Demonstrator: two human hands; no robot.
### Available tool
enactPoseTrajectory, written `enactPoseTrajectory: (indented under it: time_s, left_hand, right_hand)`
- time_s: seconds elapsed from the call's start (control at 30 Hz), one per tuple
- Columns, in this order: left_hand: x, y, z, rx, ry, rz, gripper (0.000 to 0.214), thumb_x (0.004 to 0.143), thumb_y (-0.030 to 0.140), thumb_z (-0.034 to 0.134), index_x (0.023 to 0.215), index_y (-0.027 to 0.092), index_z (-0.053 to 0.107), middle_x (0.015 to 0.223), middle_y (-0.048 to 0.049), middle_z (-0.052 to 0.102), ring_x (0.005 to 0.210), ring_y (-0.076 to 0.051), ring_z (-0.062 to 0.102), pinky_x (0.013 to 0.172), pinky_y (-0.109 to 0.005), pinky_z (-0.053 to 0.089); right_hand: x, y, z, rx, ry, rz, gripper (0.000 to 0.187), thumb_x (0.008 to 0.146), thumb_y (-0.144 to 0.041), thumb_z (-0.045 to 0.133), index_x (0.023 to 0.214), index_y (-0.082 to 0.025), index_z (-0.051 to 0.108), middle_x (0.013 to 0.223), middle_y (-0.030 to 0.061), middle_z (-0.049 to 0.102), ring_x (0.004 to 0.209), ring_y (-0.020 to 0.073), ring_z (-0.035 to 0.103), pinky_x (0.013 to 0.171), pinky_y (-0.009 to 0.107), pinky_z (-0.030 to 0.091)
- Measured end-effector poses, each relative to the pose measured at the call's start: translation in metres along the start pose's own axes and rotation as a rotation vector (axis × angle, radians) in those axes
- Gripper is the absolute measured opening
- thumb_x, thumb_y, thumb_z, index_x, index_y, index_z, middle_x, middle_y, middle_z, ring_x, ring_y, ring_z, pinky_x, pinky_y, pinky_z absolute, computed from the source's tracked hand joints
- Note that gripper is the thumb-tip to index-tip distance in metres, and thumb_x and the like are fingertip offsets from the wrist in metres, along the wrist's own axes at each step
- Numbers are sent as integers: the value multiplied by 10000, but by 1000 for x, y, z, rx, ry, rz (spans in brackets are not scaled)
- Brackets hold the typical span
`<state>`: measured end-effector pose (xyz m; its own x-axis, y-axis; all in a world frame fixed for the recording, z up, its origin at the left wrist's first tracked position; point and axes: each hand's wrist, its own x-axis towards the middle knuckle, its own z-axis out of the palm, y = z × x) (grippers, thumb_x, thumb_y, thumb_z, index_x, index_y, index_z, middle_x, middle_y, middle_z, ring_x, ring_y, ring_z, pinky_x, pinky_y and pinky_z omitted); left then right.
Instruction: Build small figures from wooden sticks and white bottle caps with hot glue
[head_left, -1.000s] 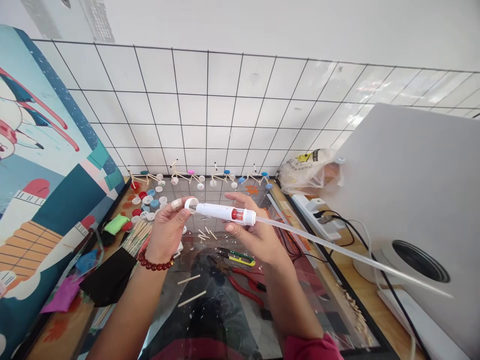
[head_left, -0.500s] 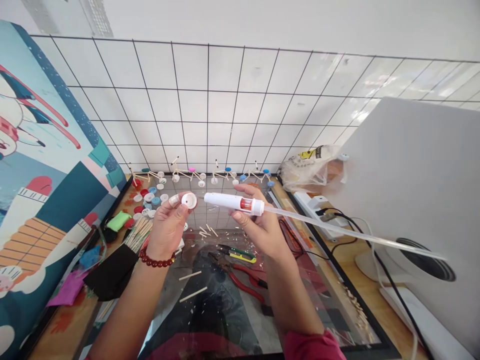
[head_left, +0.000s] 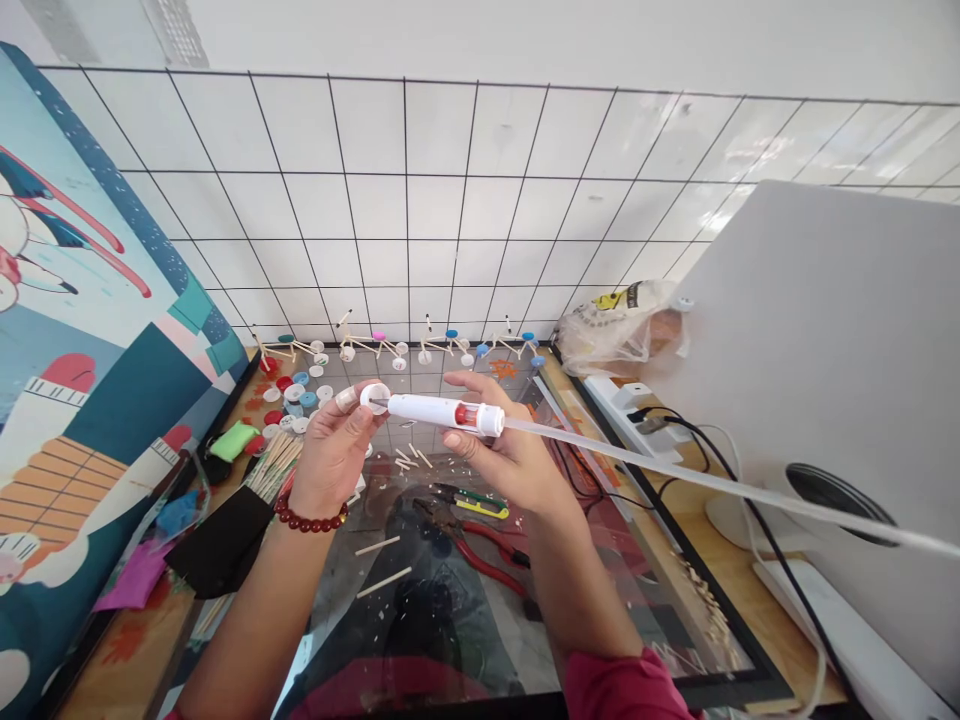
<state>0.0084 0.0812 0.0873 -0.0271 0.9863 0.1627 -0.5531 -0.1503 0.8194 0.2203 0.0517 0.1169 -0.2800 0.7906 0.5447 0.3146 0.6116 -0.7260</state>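
Note:
Between thumb and fingers, my left hand (head_left: 334,445) grips a small white bottle cap (head_left: 375,399), its hollow side facing the pen. My right hand (head_left: 517,450) is closed around a white hot glue pen (head_left: 424,409) with a red part inside its body. Out of the pen's rear end runs a long translucent glue stick (head_left: 637,457), reaching to the right edge of the view. The pen's thin metal tip is inside the cap's opening. Whether the tip touches the cap's inner face I cannot tell.
Pliers (head_left: 487,555) and yellow-green snips (head_left: 472,502) lie on the glass top between my arms, with short sticks (head_left: 384,582) nearby. Stick-and-cap figures (head_left: 450,345) line the back. Loose caps (head_left: 300,398) and a stick bundle (head_left: 274,462) are left; a power strip (head_left: 630,415) is right.
The glue pen has moved left in my right hand, and its tip has entered the cap. My left hand keeps hold of the cap, which has tilted slightly.

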Motion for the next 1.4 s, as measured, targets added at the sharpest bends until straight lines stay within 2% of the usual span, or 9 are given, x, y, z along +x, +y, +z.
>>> enactPoseTrajectory:
  time_s: [0.2, 0.33, 0.5, 0.67, 0.8, 1.03, 1.13, 1.27, 1.4]
  left_hand:
    - [2, -1, -2, 21, 25, -4, 314, 588, 347, 930, 849, 233, 799, 915, -12, 775, 865, -138, 688, 809, -255, 585]
    - [-3, 3, 4, 22, 39, 64, 271, 628, 327, 911, 856, 246, 789, 935, -9, 760, 878, -139, 682, 839, -275, 583]
    - [-36, 16, -9, 239, 77, 5, 272, 735, 365, 833, 982, 266, 778, 991, -24, 749, 880, -150, 678, 833, -287, 580]
    - [-97, 21, -59, 1032, -336, -224, 223, 759, 319, 791, 972, 256, 778, 1066, -62, 734, 975, -223, 689, 893, -332, 564]
    - [-135, 6, -86, 1323, -599, -229, 138, 803, 317, 730, 927, 271, 771, 1193, -88, 691, 1087, -271, 665, 954, -406, 546]
    - [-141, -23, -80, 1398, -556, -139, 169, 863, 276, 657, 1012, 228, 719, 1096, -104, 691, 1046, -260, 659, 924, -418, 545]
    - [-139, -22, -77, 1382, -534, -162, 186, 872, 261, 644, 1047, 221, 696, 1133, -105, 681, 1052, -241, 667, 932, -383, 544]
    - [-145, -18, -79, 1447, -652, -208, 148, 812, 227, 693, 957, 228, 724, 1248, -111, 641, 1118, -278, 644, 963, -421, 533]
    - [-148, -21, -79, 1481, -599, -174, 136, 786, 222, 721, 920, 228, 735, 1156, -101, 677, 1064, -288, 647, 933, -449, 539]
  right_hand:
    - [1, 3, 7, 12, -2, 4, 458, 910, -423, 646, 1319, -259, 521, 1059, 48, 664, 824, 192, 615, 716, 331, 487]
    - [2, 7, 9, 203, 33, 63, 464, 889, -479, 663, 1283, -264, 548, 1042, 46, 655, 784, 171, 608, 674, 315, 518]
    - [0, 11, -1, 370, 171, 81, 486, 885, -559, 638, 1262, -260, 565, 913, 41, 667, 820, 210, 658, 770, 399, 574]
    - [5, 21, -11, 260, 258, 119, 488, 896, -575, 616, 1275, -274, 555, 929, 41, 670, 890, 222, 675, 818, 408, 577]
    - [16, 40, -6, 78, 178, 177, 534, 865, -547, 668, 1297, -257, 544, 1109, 70, 664, 1061, 245, 638, 897, 420, 559]
    - [24, 59, 5, 43, 139, 167, 471, 865, -424, 692, 1275, -239, 553, 1160, 85, 667, 1113, 256, 617, 961, 447, 527]
    - [23, 58, 4, 36, 141, 167, 461, 836, -374, 720, 1248, -237, 565, 1152, 80, 667, 1110, 258, 616, 976, 450, 510]
    - [23, 71, 4, -30, 154, 171, 412, 812, -336, 722, 1184, -224, 585, 1148, 77, 660, 1061, 248, 621, 961, 439, 498]
    - [23, 95, 8, -133, 131, 220, 373, 797, -319, 704, 1135, -208, 592, 1045, 64, 670, 968, 237, 624, 893, 419, 503]
